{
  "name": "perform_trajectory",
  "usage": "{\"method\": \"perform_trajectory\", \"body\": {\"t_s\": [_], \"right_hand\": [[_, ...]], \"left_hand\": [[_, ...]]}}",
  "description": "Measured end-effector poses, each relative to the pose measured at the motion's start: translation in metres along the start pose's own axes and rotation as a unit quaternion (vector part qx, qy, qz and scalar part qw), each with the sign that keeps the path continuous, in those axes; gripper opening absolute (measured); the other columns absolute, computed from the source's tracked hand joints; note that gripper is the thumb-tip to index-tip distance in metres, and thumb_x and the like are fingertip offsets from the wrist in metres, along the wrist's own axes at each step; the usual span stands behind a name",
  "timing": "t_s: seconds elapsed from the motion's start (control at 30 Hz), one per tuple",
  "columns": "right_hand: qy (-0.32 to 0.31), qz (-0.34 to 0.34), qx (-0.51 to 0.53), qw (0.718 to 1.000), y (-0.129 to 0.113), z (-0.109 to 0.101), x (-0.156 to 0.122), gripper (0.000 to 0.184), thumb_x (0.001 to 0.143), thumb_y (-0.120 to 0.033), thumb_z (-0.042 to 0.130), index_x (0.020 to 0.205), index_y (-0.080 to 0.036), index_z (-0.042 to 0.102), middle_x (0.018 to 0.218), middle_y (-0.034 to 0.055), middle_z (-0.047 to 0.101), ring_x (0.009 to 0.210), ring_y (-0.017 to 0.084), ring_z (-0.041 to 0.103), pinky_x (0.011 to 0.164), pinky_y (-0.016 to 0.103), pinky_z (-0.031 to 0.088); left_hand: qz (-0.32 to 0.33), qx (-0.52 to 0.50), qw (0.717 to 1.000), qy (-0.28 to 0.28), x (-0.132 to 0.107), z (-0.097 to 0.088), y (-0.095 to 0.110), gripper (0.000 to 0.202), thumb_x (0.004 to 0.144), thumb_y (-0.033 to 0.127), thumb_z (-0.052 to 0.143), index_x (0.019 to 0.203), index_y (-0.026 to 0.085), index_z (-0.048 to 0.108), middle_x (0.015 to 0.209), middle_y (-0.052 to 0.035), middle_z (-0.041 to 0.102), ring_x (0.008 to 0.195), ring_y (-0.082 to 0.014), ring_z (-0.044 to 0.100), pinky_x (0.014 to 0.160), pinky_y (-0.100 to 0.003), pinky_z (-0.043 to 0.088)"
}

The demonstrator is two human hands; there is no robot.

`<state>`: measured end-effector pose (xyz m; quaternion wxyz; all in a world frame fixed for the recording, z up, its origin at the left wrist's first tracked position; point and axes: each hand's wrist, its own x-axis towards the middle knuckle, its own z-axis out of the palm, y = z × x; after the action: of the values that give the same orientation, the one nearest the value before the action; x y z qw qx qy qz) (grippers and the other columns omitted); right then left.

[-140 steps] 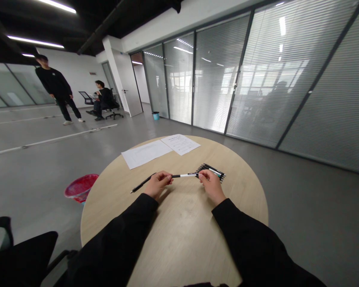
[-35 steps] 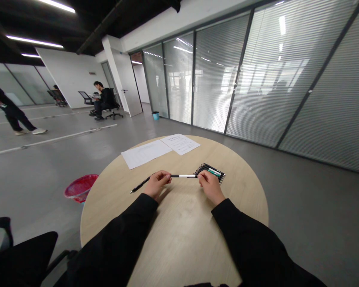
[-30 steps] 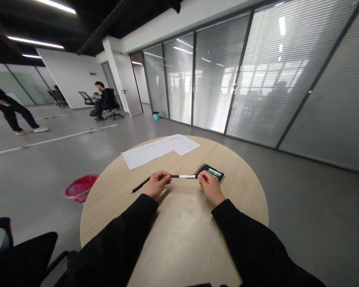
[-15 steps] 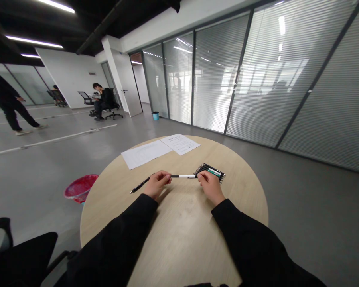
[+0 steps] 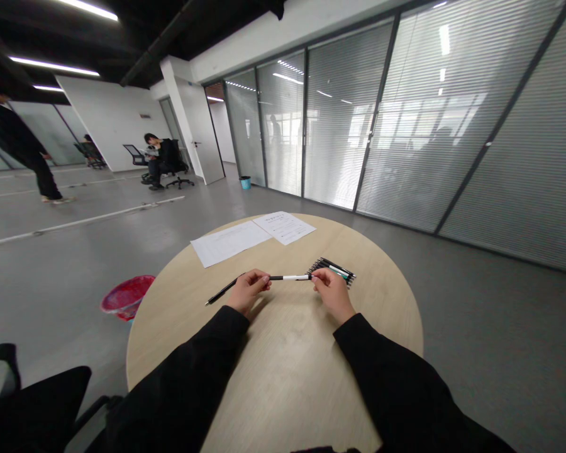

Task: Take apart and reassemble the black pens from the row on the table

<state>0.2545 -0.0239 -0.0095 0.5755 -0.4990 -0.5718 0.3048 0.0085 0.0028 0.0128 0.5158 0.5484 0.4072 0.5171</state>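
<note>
A black-and-white pen [image 5: 293, 277] is held level above the round wooden table [image 5: 283, 371]. My left hand [image 5: 249, 290] pinches its black end. At the other end, the fingertips of my right hand [image 5: 331, 292] close on the pen. Another pen, a black one [image 5: 221, 293], lies on the table beside my left hand, its far end reaching behind that hand. Just behind my right hand lies a row of several pens [image 5: 338, 267], mostly black with some green and white; the hand covers part of them.
Two printed paper sheets [image 5: 231, 242] lie at the table's far side. On the floor to the left stands a red basket [image 5: 128, 296], with a black chair [image 5: 38, 409] nearer. A person [image 5: 14, 135] stands far left; another person [image 5: 163, 157] sits farther back.
The fingers of my right hand have shifted slightly at the pen's end. My left hand and the lying pens stay put. The standing person at far left has moved to the right.
</note>
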Motion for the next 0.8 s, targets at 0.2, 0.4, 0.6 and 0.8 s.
{"method": "perform_trajectory", "body": {"t_s": [0.2,0.4,0.6,0.8], "right_hand": [[-0.002,0.004,0.004,1.0,-0.0007,-0.0001,0.0,0.022,0.081,-0.037,0.059,0.09,-0.018,0.065,0.077,0.0042,0.068,0.06,0.016,0.061,0.058,0.028,0.049],[-0.003,0.01,-0.001,1.0,-0.0032,-0.0006,-0.0008,0.023,0.081,-0.038,0.059,0.089,-0.017,0.066,0.077,0.0043,0.068,0.06,0.016,0.061,0.058,0.028,0.049],[0.004,0.02,0.001,1.0,-0.005,-0.0011,-0.0014,0.022,0.08,-0.036,0.059,0.087,-0.017,0.066,0.076,0.0045,0.068,0.057,0.016,0.061,0.057,0.028,0.049],[0.002,0.022,-0.005,1.0,-0.0051,-0.0014,-0.002,0.021,0.081,-0.036,0.058,0.086,-0.017,0.066,0.076,0.0047,0.068,0.057,0.016,0.061,0.058,0.028,0.049]], "left_hand": [[-0.001,-0.008,1.0,-0.004,-0.0026,0.0016,0.0044,0.032,0.066,0.041,0.082,0.075,0.014,0.067,0.064,-0.0014,0.065,0.061,-0.0128,0.059,0.065,-0.028,0.049],[-0.002,-0.015,1.0,0.001,-0.0031,0.0026,0.004,0.033,0.064,0.041,0.083,0.076,0.014,0.067,0.064,-0.0016,0.065,0.061,-0.0135,0.059,0.066,-0.03,0.05],[-0.001,-0.016,1.0,0.002,-0.0032,0.0032,0.0044,0.034,0.064,0.041,0.083,0.075,0.014,0.067,0.064,-0.0019,0.065,0.061,-0.0134,0.059,0.066,-0.03,0.05],[0.005,-0.011,1.0,0.004,-0.0021,0.0026,0.0018,0.035,0.064,0.043,0.082,0.075,0.014,0.066,0.063,-0.0013,0.064,0.06,-0.0132,0.059,0.064,-0.029,0.05]]}}
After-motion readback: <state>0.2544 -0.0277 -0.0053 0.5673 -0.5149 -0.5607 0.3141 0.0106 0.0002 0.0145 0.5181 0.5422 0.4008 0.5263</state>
